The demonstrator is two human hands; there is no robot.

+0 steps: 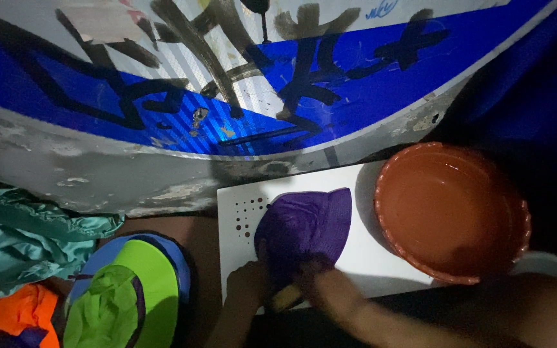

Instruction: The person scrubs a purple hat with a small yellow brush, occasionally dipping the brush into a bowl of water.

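Observation:
A purple cloth cap (304,225) lies spread on a white board (381,258) with small holes at its left. My left hand (247,283) presses on the cap's near left edge. My right hand (330,289) is closed on a small yellowish block (286,298), perhaps soap or a sponge, at the cap's near edge. The light is dim and both hands are partly in shadow.
An orange-brown basin (452,209) with water sits right of the board. A blue and green hat (130,283) lies at the left, next to teal cloth (27,235) and orange cloth (17,309). A painted blue and white wall (227,84) stands behind.

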